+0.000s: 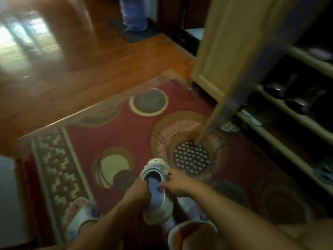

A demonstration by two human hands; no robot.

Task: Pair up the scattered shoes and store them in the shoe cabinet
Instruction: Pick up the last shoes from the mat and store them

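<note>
- A white sneaker (157,192) with a blue lining hangs low in the centre of the frame, above the red rug (115,127), toe pointing away from the person.
- The left hand (138,190) grips its collar on the left side; the fingers curl over the rim and into the opening.
- The right hand (177,184) holds the right side of the collar; its fingers pinch the rim near the tongue, though blur hides the fingertips.
- Only 1 sneaker is clearly held. A pale shape just under it, lower centre, may be its mate, but I cannot tell.
- The cabinet (281,134) stands open on the right of the frame, its door (225,51) swung out at upper right. Dark shoes (288,98) sit on a middle shelf.
- The likely step is carrying the sneaker to a shelf. To do it well, find the mate first and hold the 2 side by side, toes the same way.
- Keep the grip on the collar firm, since the weight hangs from it.
- Swing round the door's lower edge, which juts out between the hands and the shelves.
- Choose a shelf with bare space, set heels outward.
</note>
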